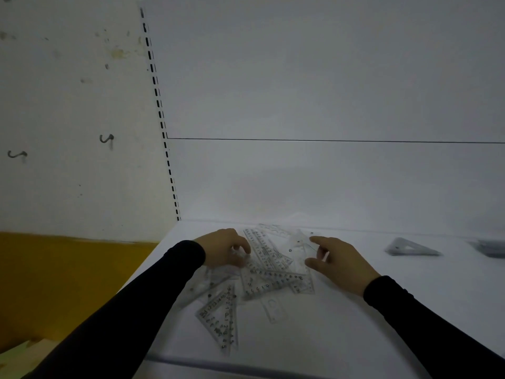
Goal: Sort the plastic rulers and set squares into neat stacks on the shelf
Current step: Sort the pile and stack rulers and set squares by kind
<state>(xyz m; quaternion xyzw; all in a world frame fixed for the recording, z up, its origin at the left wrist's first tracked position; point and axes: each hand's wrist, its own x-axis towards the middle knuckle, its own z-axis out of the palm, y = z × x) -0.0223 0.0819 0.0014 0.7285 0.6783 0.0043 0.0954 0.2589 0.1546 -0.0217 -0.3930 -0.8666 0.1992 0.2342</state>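
A white flat shelf [355, 310] runs along a pale back panel, with a slotted metal upright [159, 110] and a stained wall behind the left arm. Between the hands lies a loose heap of clear plastic rulers and set squares [269, 265]; the left hand [225, 248] has its fingers curled down onto the heap's left edge, though whether it grips a piece I cannot tell. The right hand [337, 262] is half open with thumb and forefinger spread at the heap's right side, and beyond it lies a separate clear triangular set square [411, 247].
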